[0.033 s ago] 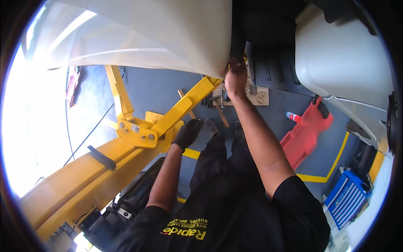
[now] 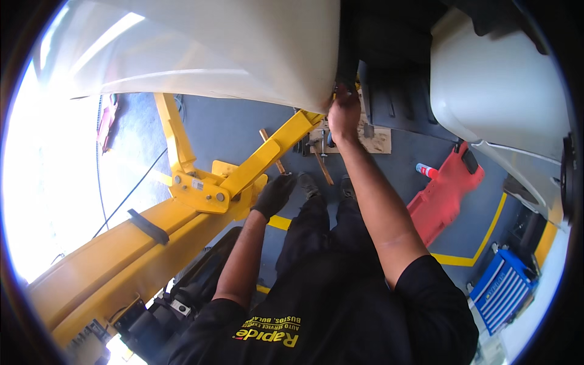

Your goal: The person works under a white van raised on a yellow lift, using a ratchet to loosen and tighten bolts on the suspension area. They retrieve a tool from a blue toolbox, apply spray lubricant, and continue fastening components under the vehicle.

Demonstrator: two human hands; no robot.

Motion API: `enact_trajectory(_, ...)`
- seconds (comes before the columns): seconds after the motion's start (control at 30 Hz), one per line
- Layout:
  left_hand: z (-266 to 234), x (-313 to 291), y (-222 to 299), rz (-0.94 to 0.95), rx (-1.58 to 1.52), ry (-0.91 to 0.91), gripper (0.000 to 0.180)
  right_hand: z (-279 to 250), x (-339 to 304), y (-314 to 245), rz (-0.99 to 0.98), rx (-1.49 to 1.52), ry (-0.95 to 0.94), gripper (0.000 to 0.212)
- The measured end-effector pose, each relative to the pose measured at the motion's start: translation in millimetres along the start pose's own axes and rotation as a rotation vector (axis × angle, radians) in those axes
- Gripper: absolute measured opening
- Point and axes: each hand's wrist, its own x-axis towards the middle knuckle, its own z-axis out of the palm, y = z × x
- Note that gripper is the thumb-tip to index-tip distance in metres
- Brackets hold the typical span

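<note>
Black-gloved left hand (image 2: 272, 198) beside the yellow lift (image 2: 260, 160); bare right hand (image 2: 345, 117) near the lift's far tip; I cannot tell either hand's finger grip.

Glossy white vehicle panel (image 2: 243, 45), curved, above floor (image 2: 228, 121)

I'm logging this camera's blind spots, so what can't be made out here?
In the head view:
Right hand: any grip, lost in deep shadow.
Gloved left hand: palm, hidden by the hand's back.
White body panel: cut off by the top edge.
Left background: washed out by glare.
</note>
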Motion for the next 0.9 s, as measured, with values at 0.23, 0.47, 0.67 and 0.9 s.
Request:
enact_trajectory(0.23,32.5,-14.0,-1.1,0.168,0.491,-0.153,0.025,-3.3,18.4,32.3,-0.272,-0.091,-0.043,0.048)
enact_trajectory(0.47,27.0,-28.4,22.7,-0.287,-0.192,0.04,0.027,-6.1,35.6,36.4,0.114,0.079,-0.19,0.056)
enact_trajectory(0.67,47.3,-45.3,10.3,-0.424,-0.16,-0.03,0.032,-5.1,3.8,-10.1,-0.101,-0.054,-0.093,0.054)
enact_trajectory(0.9,13.3,-29.9,29.6,-0.243,-0.073,-0.041,0.025,2.8,10.2,19.1,-0.18,0.043,-0.009,0.045)
